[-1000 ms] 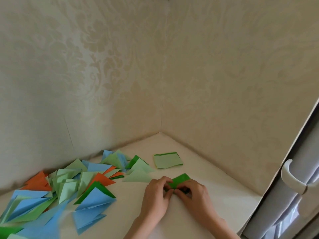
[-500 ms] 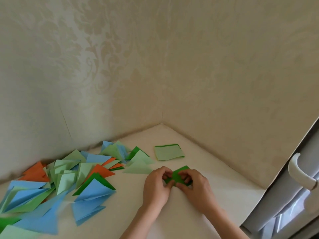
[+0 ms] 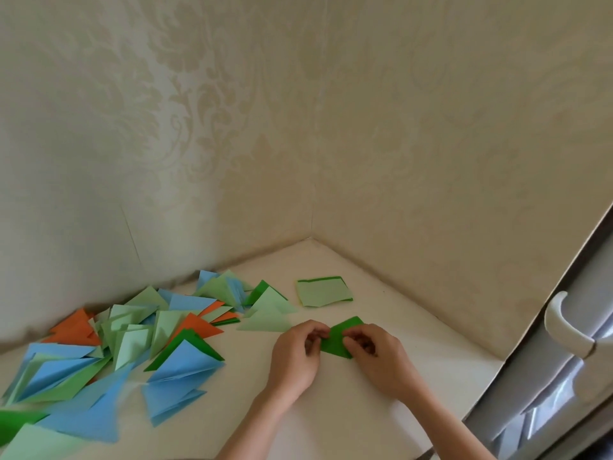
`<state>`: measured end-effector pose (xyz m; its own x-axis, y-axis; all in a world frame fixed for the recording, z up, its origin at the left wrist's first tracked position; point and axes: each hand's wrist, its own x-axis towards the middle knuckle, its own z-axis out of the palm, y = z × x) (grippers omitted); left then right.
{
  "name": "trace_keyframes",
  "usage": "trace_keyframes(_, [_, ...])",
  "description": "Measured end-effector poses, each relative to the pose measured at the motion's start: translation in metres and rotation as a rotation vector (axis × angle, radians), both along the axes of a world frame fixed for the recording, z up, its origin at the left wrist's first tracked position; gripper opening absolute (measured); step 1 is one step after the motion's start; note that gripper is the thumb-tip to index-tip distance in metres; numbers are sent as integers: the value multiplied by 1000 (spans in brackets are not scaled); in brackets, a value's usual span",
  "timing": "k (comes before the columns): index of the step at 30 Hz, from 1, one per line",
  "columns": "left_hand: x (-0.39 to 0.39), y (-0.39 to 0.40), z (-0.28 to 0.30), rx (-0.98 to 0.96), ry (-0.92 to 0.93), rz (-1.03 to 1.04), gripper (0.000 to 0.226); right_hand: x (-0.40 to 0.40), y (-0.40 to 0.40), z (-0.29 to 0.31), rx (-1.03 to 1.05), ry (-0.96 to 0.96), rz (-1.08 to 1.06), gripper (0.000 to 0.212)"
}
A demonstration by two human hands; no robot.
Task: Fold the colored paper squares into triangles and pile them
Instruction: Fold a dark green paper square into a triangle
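Observation:
A dark green paper (image 3: 338, 338) lies partly folded on the white table between my hands. My left hand (image 3: 295, 355) pinches its left edge with curled fingers. My right hand (image 3: 378, 356) pinches its right side, thumb on top. A small stack of light and dark green paper squares (image 3: 323, 291) lies just behind the hands. A loose spread of folded triangles (image 3: 132, 340) in blue, light green, dark green and orange covers the table's left part.
The white table (image 3: 365, 423) fits into a corner of two wallpapered walls (image 3: 311, 161). A white window frame with a handle (image 3: 564, 327) stands at the right edge.
The view shifted down slightly. My hands kept working the dark green paper in place, and more of its surface now shows between them.

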<state>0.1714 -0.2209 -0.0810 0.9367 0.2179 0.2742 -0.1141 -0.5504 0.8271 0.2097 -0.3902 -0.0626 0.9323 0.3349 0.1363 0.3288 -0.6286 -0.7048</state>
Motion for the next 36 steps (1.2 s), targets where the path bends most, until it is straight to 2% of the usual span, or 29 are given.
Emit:
trace_keyframes(4, [-6, 6, 7, -50, 45, -143, 31, -10, 10, -8, -32, -133, -10, 11])
trace_keyframes(7, [-12, 14, 4, 107, 17, -175, 40, -9, 10, -8, -83, -174, 47, 10])
trace_keyframes(10, [-18, 19, 5, 243, -81, -102, 32, -7, 2, -2, -74, -168, 89, 13])
trace_keyframes(13, [-19, 21, 6, 309, -159, -64, 24, -8, -6, 4, -87, -171, 140, 12])
trace_keyframes(19, [-18, 15, 1, 413, -200, -159, 21, -10, -9, -5, -60, -221, 185, 6])
trace_keyframes(20, [-18, 14, -1, 423, -211, -167, 19, -11, -10, -7, -40, -235, 172, 11])
trace_keyframes(22, [-19, 14, -3, 422, -225, -170, 16, -14, -12, -9, 11, -245, 149, 18])
trace_keyframes(25, [-21, 13, -4, 413, -230, -162, 14, -16, -19, -10, -15, -271, 209, 10])
trace_keyframes(29, [-21, 13, -2, 335, -177, -148, 7, -16, -22, -14, -67, -273, 216, 26])
trace_keyframes(32, [-21, 13, 2, 280, -137, -132, 1, -15, -16, -15, -42, -271, 169, 18])
trace_keyframes(36, [-15, 9, 7, 236, -93, -80, 5, -15, -8, -15, -41, -293, 100, 12])
